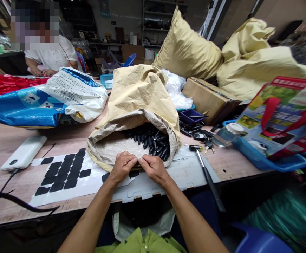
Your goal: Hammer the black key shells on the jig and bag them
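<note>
A tan woven sack [139, 86] lies on its side on the bench, its mouth facing me. Inside, several glossy black tapered pieces [155, 142] are heaped toward the right; their exact kind is unclear. At the lower lip of the mouth, my left hand [123, 166] is closed with its thumb on the edge of the sack. My right hand [153, 168] grips the same lip just beside it, and the two thumbs almost meet. The fingertips curl under and are partly hidden. Beneath the hands lies a pale grey board [153, 186].
Left are a white power bank [23, 153], a sheet of black pads [63, 172] and a blue-white bag [84, 95]. A hammer [205, 168] overhangs the front edge. Right are keys [209, 144], a jar [228, 134] and a blue tray [274, 161]. A person [52, 52] sits opposite.
</note>
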